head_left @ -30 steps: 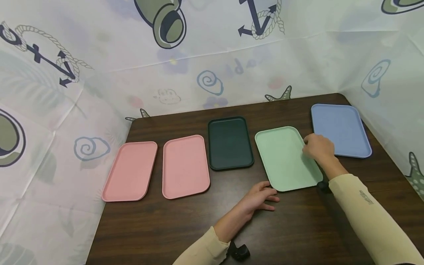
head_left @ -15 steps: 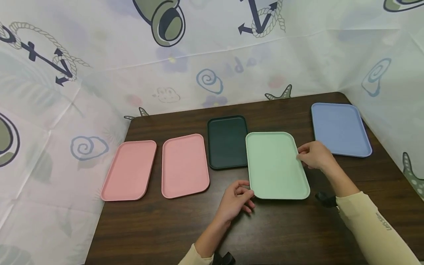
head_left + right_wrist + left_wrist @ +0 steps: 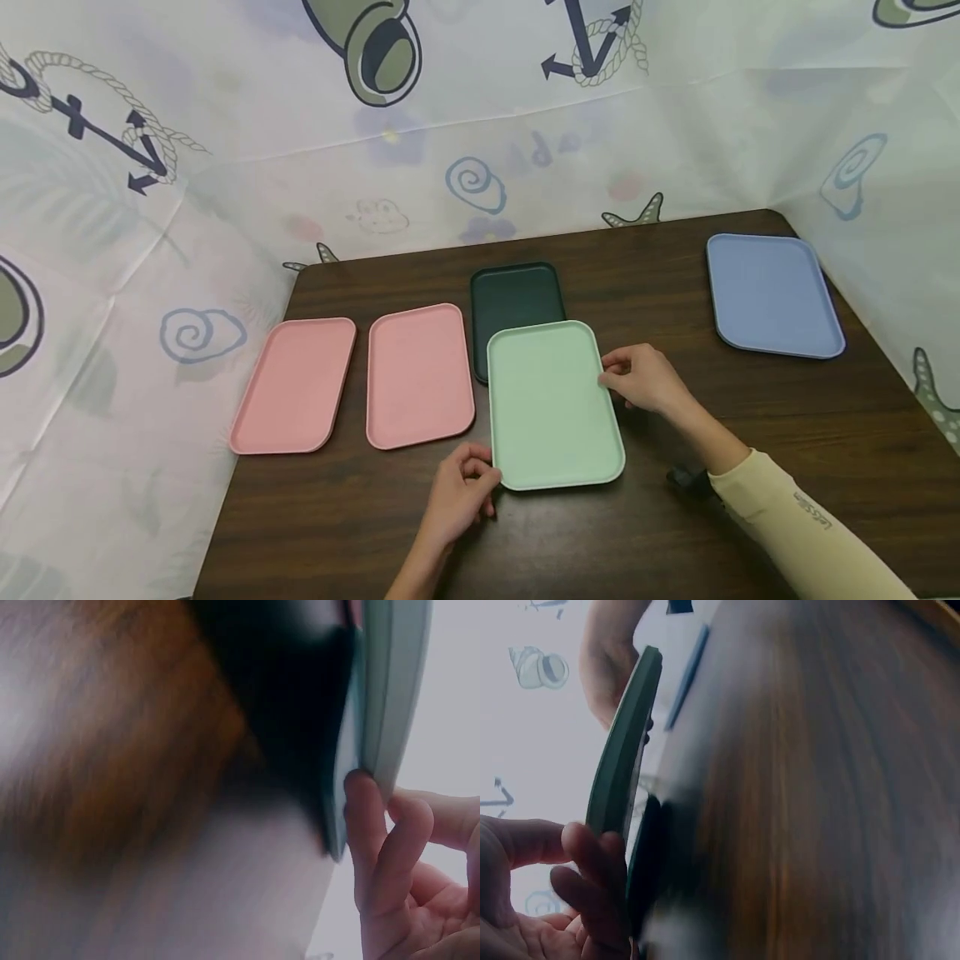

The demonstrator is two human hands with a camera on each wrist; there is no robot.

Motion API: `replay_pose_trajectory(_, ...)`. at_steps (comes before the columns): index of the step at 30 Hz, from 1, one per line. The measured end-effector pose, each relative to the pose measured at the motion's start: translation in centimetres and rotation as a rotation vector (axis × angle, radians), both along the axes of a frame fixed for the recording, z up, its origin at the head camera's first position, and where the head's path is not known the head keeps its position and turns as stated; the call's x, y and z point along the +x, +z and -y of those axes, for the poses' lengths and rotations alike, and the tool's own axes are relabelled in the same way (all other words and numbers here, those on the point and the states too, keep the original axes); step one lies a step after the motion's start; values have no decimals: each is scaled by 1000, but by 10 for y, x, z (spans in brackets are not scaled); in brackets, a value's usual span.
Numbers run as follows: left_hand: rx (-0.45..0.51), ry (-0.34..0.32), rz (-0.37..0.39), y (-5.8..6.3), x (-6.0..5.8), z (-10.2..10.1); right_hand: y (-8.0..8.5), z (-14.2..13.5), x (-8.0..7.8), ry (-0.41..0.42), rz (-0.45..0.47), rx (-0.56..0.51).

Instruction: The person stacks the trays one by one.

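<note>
- Mint tray [image 3: 555, 408] is raised over the table [image 3: 585, 550], between 2 hands, long axis running near to far.
- Left hand [image 3: 459, 490] pinches its near-left corner; right hand [image 3: 647, 379] pinches its right edge.

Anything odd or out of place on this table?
Nothing looks spilled or damaged. The dark green rectangular tray sits farther back than the pink rectangular tray beside it, making the row uneven; in the head view, the raised pale green rectangular tray partly hides it.
</note>
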State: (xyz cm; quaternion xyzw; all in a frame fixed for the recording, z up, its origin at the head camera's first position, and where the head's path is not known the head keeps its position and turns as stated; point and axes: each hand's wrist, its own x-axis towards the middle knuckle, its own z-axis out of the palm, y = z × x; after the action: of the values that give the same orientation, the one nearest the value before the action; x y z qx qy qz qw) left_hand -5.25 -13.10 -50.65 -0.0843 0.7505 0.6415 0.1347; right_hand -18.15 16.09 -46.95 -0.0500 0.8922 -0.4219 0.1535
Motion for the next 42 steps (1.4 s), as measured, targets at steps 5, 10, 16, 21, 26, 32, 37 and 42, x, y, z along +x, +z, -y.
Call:
replay_pose_trajectory(5,-185,81,-90,-5,-5,7,-9,16,-6,12,-20,8)
replay_pose_trajectory(10,-483,143,-185,-7,-11,8,-13,24,-16,8,-26,8)
replay_pose_trajectory(16,-659,189,-331,-6,-23,5,-16,27,-27,-24,-13,0)
replay_pose_trajectory(21,-725,206,-402,-3,-36,4,-21,27,-36,-31,2,-11)
replay_pose_trajectory(26,-766,186,-419,1,-48,4,-22,28,-45,-19,7,-15)
replay_pose_trajectory(32,-804,161,-439,4,-62,2,-23,25,-56,25,7,-39)
replay_pose_trajectory(37,-835,154,-462,4,-74,3,-22,24,-64,51,13,-70)
replay_pose_trajectory(42,-866,137,-495,4,-86,6,-22,26,-74,54,0,-91)
